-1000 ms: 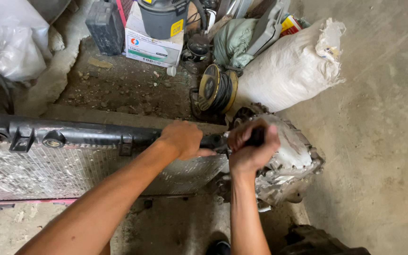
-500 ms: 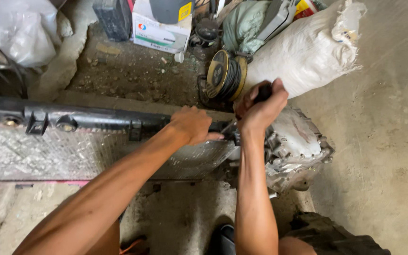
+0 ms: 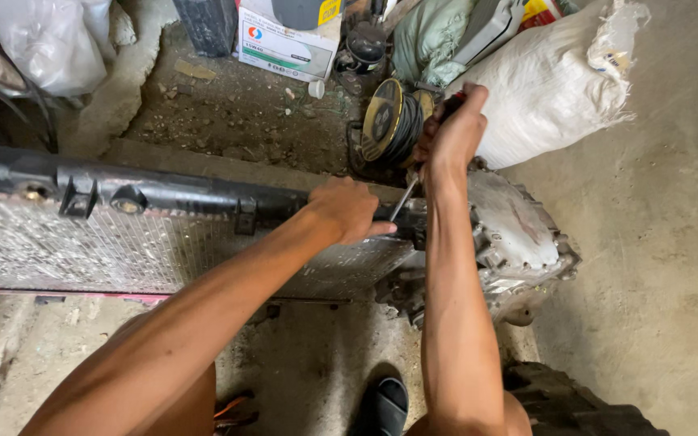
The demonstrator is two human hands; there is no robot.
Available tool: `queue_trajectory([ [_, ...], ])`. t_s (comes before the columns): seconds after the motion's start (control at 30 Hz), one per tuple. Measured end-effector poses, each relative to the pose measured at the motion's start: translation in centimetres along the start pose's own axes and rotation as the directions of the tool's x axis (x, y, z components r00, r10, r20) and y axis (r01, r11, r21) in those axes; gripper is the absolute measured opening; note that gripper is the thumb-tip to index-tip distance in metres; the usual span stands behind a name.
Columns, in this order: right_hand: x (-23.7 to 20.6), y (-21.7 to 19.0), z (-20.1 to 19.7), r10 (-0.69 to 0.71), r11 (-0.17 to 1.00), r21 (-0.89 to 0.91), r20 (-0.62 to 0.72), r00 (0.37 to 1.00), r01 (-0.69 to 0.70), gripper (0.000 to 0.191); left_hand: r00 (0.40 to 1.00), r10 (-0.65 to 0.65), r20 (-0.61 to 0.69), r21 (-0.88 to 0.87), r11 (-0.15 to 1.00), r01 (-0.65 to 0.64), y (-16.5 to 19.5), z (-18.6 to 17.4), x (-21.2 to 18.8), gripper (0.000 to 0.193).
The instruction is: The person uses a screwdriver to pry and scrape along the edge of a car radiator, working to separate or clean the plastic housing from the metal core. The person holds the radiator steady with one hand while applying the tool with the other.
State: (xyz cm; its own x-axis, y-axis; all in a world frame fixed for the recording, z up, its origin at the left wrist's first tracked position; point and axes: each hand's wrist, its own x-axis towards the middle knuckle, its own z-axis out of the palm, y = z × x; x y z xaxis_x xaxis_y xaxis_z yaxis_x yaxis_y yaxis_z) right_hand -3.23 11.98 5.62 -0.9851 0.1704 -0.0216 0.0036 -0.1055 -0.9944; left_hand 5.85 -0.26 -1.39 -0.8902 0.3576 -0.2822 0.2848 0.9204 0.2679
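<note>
Head view | our left hand (image 3: 347, 210) clamps radiator (image 3: 123, 242) top tank, long axis left-right | right hand (image 3: 452, 129) fists screwdriver (image 3: 404, 200), shaft slanting near-left toward the left hand

white carton (image 3: 284, 44) top centre, white sack (image 3: 555, 85) right

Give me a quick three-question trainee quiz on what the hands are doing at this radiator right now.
1. True or false: the left hand rests on the black top tank of the radiator.
2. Which hand holds the screwdriver? A) left B) right C) neither
3. Fill in: behind the right hand lies a large white ____.

Key:
1. True.
2. B; the right hand's grip is on the handle, the shaft slanting down toward the tank's end.
3. sack.
</note>
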Motion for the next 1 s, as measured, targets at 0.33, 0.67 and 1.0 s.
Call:
queue_trajectory([
  [0.33, -2.7, 0.1, -1.7, -0.272, 0.951, 0.177, 0.088, 0.958, 0.253, 0.053, 0.998, -0.018, -0.061, -0.062, 0.998, 0.014, -0.9, -0.6, -0.1, 0.089],
  [0.67, -6.9, 1.9, -3.6, -0.381, 0.868, 0.367, 0.06, 0.923, 0.335, 0.051, 0.995, 0.014, -0.094, 0.012, 1.0, -0.013, -0.6, -0.7, -0.3, 0.091],
  [1.0, -10.6, 4.5, -3.6, -0.685, 0.717, 0.194, 0.016, 0.729, 0.67, 0.057, 0.999, -0.025, -0.036, -0.024, 0.999, 0.024, -0.3, -0.4, -0.4, 0.081],
])
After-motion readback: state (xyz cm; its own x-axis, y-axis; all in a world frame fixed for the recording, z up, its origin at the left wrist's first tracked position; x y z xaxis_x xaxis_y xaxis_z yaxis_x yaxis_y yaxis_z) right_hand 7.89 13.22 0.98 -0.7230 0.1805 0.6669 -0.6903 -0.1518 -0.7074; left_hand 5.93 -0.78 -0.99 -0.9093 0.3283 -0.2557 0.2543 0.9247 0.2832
